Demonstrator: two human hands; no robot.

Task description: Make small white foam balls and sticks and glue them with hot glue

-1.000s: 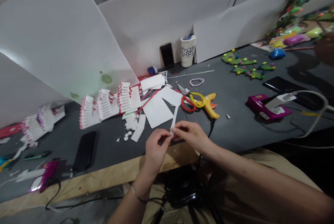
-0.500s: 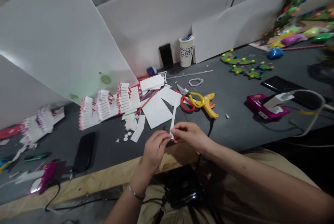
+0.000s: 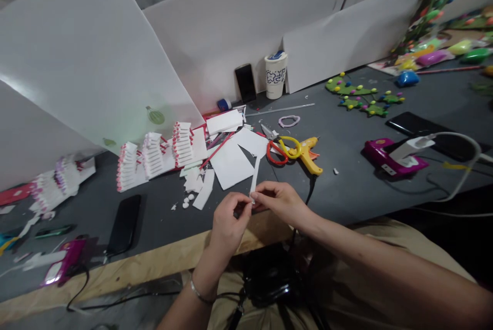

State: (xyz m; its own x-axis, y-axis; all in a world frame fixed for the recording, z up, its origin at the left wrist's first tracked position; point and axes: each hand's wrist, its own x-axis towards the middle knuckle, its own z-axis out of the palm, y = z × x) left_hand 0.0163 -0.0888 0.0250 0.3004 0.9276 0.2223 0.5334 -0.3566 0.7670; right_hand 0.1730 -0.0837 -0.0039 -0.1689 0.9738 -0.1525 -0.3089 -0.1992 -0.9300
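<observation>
At the near edge of a gray worktable [image 3: 346, 194], I grasp the lower end of a narrow white strip [image 3: 256, 172], pinched in the fingertips of both my left hand [image 3: 229, 222] and my right hand [image 3: 284, 204]. The strip runs away from me toward loose white sheets [image 3: 232, 165]; whether it touches them, I cannot tell. Red-and-yellow-handled scissors [image 3: 282, 147] and a yellow glue gun [image 3: 308, 157] lie beyond my right hand, small white balls [image 3: 186, 200] left of my left.
</observation>
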